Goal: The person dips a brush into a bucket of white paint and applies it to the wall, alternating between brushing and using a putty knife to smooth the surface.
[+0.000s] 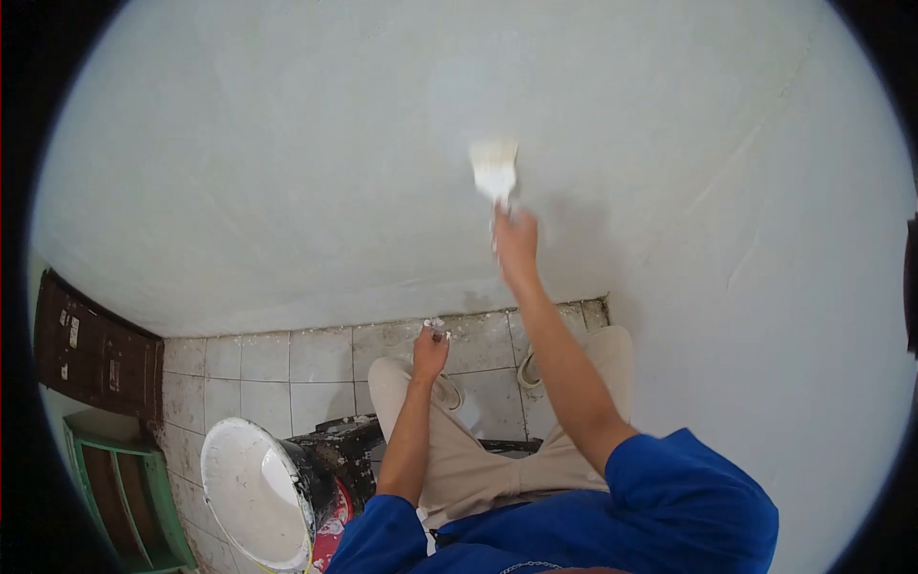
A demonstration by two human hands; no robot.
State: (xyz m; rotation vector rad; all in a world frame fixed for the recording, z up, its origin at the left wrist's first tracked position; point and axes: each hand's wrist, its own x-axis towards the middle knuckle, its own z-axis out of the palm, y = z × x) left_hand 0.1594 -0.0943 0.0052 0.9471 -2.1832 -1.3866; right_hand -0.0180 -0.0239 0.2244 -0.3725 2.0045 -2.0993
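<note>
My right hand [516, 241] is closed around the handle of a flat paintbrush [495, 172], held upright with its pale bristles against the wall [316, 172]. Brush and fingers are slightly blurred by motion. Lower down, my left hand [430, 352] hangs in front of my left knee with its fingers curled together. White paint marks its fingertips, and whether they pinch anything I cannot make out. At my left side stands a dark paint bucket [308, 478] with a whitish liquid inside and smears along its wall.
A black, paint-spattered seat or box [346, 450] is beside the bucket. Dirty pale tiles [320, 356] cover the floor. A brown door [100, 349] and a green-framed opening [158, 488] lie at far left. Another wall [765, 364] meets the painted one at right.
</note>
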